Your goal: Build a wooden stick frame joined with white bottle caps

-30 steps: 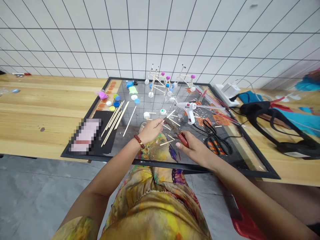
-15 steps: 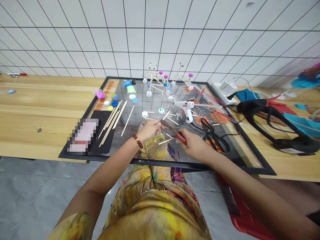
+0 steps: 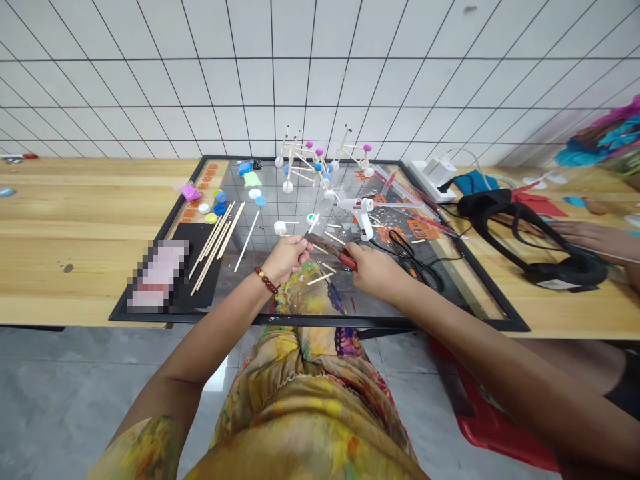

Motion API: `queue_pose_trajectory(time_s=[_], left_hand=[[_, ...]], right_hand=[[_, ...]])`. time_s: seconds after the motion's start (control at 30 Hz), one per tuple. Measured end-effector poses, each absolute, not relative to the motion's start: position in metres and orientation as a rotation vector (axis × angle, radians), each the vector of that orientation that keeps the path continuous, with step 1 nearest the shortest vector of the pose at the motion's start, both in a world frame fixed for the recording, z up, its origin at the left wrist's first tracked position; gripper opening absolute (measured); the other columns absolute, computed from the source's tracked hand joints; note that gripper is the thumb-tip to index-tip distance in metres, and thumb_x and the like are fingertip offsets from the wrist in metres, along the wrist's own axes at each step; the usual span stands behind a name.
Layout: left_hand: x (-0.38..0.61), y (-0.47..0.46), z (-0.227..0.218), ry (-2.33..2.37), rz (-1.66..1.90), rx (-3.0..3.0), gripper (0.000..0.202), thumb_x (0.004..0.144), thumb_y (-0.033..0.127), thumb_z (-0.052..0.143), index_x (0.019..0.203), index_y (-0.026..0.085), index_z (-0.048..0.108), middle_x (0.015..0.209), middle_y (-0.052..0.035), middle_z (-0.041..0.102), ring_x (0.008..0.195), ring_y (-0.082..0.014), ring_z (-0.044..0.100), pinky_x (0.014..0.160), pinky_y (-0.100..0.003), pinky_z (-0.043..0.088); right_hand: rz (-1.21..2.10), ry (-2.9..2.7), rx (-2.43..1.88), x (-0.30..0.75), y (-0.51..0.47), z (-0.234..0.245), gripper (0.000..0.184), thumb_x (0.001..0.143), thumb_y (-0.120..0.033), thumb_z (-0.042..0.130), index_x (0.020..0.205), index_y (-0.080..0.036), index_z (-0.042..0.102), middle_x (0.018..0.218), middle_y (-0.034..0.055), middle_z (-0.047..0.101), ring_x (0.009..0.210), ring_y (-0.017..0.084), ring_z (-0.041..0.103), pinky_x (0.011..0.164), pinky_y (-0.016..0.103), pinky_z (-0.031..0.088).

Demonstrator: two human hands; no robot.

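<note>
My right hand [image 3: 374, 270] is closed round the red handles of a pair of pliers [image 3: 325, 244], whose rusty jaws point left. My left hand [image 3: 287, 259], wearing a beaded bracelet, pinches a short wooden stick [image 3: 314, 225] right at the jaw tips. Part of that stick is hidden by the fingers and the jaws. Short cut stick pieces [image 3: 321, 277] lie on the glass board [image 3: 240, 283] around the pliers. Just beyond them are a white clay disc [image 3: 281, 228] and a white glue gun [image 3: 361, 215].
Stick models with clay balls [image 3: 317, 160] stand at the back. Long sticks [image 3: 218, 247] and clay tubs [image 3: 220, 208] lie left. On the right are a black cable [image 3: 400, 243], a power strip [image 3: 431, 180], a black strap-like headset [image 3: 530, 247] and another person's hand [image 3: 575, 233].
The view has shifted, so the board appears further left. Another person's hand has come into sight at the right. My hands keep their grip on the stick and pliers.
</note>
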State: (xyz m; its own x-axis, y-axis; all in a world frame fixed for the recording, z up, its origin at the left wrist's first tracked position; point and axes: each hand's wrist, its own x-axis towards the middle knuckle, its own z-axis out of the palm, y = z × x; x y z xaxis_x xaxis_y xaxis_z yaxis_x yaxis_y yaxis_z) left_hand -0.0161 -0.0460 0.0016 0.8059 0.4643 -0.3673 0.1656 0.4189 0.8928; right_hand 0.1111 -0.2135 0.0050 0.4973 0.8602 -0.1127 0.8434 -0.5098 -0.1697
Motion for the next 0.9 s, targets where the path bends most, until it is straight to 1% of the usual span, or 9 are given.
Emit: queue_pose_trajectory(time_s=[0.07, 0.17, 0.27, 0.33, 0.43, 0.57, 0.67, 0.77, 0.9], left_hand=[[-0.016, -0.046, 0.002, 0.653, 0.211, 1.140, 0.034, 0.102, 0.013, 0.051, 0.068, 0.014, 0.056, 0.047, 0.0045, 0.042, 0.037, -0.0033, 0.029, 0.038, -0.013, 0.017], [-0.015, -0.046, 0.001, 0.664, 0.230, 1.154, 0.033, 0.101, 0.013, 0.050, 0.069, 0.015, 0.055, 0.047, 0.0051, 0.041, 0.038, -0.0037, 0.029, 0.039, -0.014, 0.017], [-0.013, -0.044, 0.000, 0.648, 0.282, 1.233, 0.032, 0.102, 0.014, 0.049, 0.071, 0.016, 0.054, 0.048, 0.0059, 0.041, 0.039, -0.0045, 0.029, 0.040, -0.016, 0.018], [-0.013, -0.041, 0.000, 0.574, 0.356, 1.363, 0.029, 0.102, 0.017, 0.050, 0.074, 0.015, 0.057, 0.051, 0.0050, 0.046, 0.042, -0.0050, 0.032, 0.043, -0.017, 0.023], [-0.016, -0.037, 0.002, 0.367, 0.500, 1.594, 0.027, 0.101, 0.032, 0.058, 0.080, 0.016, 0.062, 0.059, 0.0027, 0.055, 0.049, -0.0064, 0.038, 0.049, -0.019, 0.028], [-0.020, -0.035, -0.002, 0.192, 0.629, 1.662, 0.042, 0.096, 0.056, 0.063, 0.079, 0.018, 0.061, 0.057, 0.0042, 0.048, 0.052, -0.0083, 0.039, 0.050, -0.022, 0.028], [-0.018, -0.037, -0.007, 0.172, 0.576, 1.592, 0.047, 0.092, 0.063, 0.065, 0.078, 0.018, 0.060, 0.056, 0.0047, 0.046, 0.051, -0.0078, 0.037, 0.049, -0.021, 0.026], [-0.013, -0.039, -0.006, 0.232, 0.454, 1.479, 0.045, 0.090, 0.060, 0.069, 0.079, 0.017, 0.060, 0.056, 0.0043, 0.048, 0.048, -0.0061, 0.034, 0.047, -0.020, 0.022], [-0.010, -0.044, 0.006, 0.353, 0.232, 1.287, 0.034, 0.099, 0.044, 0.063, 0.082, 0.014, 0.060, 0.059, 0.0040, 0.050, 0.042, -0.0022, 0.024, 0.043, -0.017, 0.017]], right_hand=[[0.261, -1.489, -2.661, 0.111, -0.211, 0.006, 0.026, 0.090, -0.005, 0.058, 0.113, -0.016, 0.057, 0.104, 0.0170, 0.070, 0.085, 0.027, 0.066, 0.071, 0.031, 0.036], [0.241, -1.508, -2.679, 0.111, -0.209, 0.008, 0.022, 0.097, -0.014, 0.054, 0.119, -0.015, 0.058, 0.109, 0.0196, 0.069, 0.089, 0.030, 0.068, 0.074, 0.033, 0.040], [0.239, -1.546, -2.677, 0.111, -0.208, 0.014, 0.026, 0.102, -0.020, 0.046, 0.125, -0.014, 0.056, 0.114, 0.0218, 0.069, 0.098, 0.033, 0.070, 0.080, 0.036, 0.044], [0.223, -1.532, -2.665, 0.109, -0.210, 0.020, 0.028, 0.100, -0.020, 0.047, 0.127, -0.014, 0.055, 0.116, 0.0218, 0.069, 0.102, 0.033, 0.070, 0.083, 0.036, 0.045], [0.199, -1.515, -2.579, 0.105, -0.218, 0.027, 0.034, 0.093, -0.015, 0.053, 0.127, -0.015, 0.055, 0.117, 0.0200, 0.070, 0.104, 0.034, 0.069, 0.086, 0.037, 0.047], [0.234, -1.542, -2.327, 0.102, -0.229, 0.026, 0.032, 0.087, -0.018, 0.057, 0.119, -0.020, 0.056, 0.108, 0.0142, 0.072, 0.098, 0.031, 0.069, 0.084, 0.037, 0.050], [0.324, -1.486, -2.180, 0.106, -0.234, 0.015, 0.025, 0.088, -0.028, 0.058, 0.112, -0.022, 0.055, 0.098, 0.0085, 0.072, 0.083, 0.025, 0.067, 0.076, 0.035, 0.050], [0.348, -1.447, -2.141, 0.113, -0.234, 0.007, 0.026, 0.085, -0.027, 0.060, 0.110, -0.022, 0.054, 0.095, 0.0054, 0.071, 0.078, 0.022, 0.064, 0.073, 0.033, 0.049], [0.266, -1.520, -2.298, 0.123, -0.230, 0.012, 0.032, 0.080, -0.015, 0.058, 0.111, -0.020, 0.055, 0.099, 0.0089, 0.071, 0.082, 0.024, 0.065, 0.074, 0.032, 0.047]])
